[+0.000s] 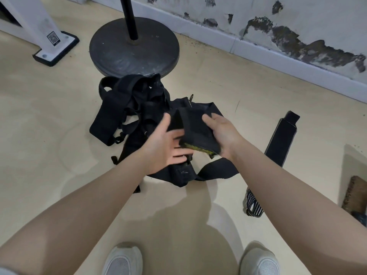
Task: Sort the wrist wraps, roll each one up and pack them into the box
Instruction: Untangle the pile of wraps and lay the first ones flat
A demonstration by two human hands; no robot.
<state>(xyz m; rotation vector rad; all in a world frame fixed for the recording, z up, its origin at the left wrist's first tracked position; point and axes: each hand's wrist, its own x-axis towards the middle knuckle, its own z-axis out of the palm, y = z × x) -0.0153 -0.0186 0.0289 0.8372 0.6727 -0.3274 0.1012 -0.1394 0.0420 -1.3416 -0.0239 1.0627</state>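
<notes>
A tangled pile of black wrist wraps point(129, 108) lies on the beige floor in front of me. Over its near side I hold one black wrap with a yellow-green edge point(196, 132). My right hand point(222, 133) grips it from the right, thumb on top. My left hand point(164, 143) is under its left end with the fingers spread and blurred. One black wrap point(282, 139) lies flat and straight on the floor to the right. A cardboard box's corner point(355, 195) shows at the right edge.
A round dark stand base point(111, 54) with a black pole stands just behind the pile. A white frame foot point(55, 48) is at the back left. A striped wrap point(253, 205) lies by my right forearm. My white shoes point(123, 261) are at the bottom.
</notes>
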